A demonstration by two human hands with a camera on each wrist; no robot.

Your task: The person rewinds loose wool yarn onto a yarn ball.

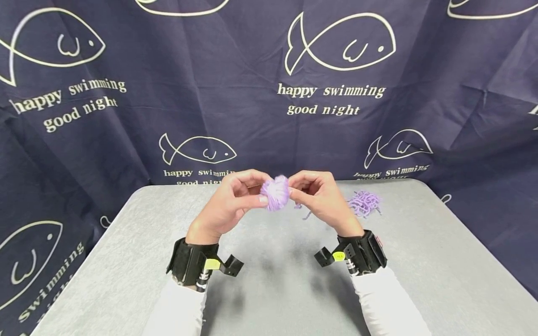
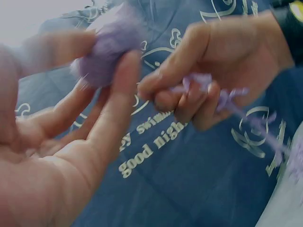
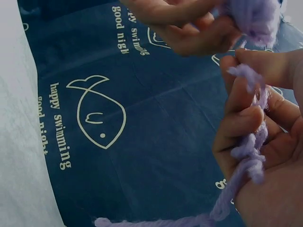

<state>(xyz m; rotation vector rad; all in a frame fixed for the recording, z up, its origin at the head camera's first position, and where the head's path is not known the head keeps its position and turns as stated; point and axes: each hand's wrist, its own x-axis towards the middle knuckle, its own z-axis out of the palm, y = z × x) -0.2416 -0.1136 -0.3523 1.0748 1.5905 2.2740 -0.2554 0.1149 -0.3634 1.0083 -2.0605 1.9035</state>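
A small ball of light purple yarn [image 1: 275,193] is held up over the far part of the table, between thumb and fingers of my left hand [image 1: 231,200]. Right beside it, my right hand [image 1: 319,198] pinches a strand of the same yarn between thumb and forefinger. In the right wrist view the knotted yarn strand [image 3: 255,142] runs across the curled fingers and trails down out of the palm. The left wrist view shows the ball [image 2: 111,47] blurred in the left fingers, with the strand [image 2: 258,125] leading off the right hand toward the lower right.
A loose tangle of purple yarn [image 1: 364,203] lies on the grey table [image 1: 269,289], behind the right wrist. Dark blue cloth [image 1: 252,93] with fish drawings and lettering hangs behind the table's far edge. Both wrists wear black straps with small brackets.
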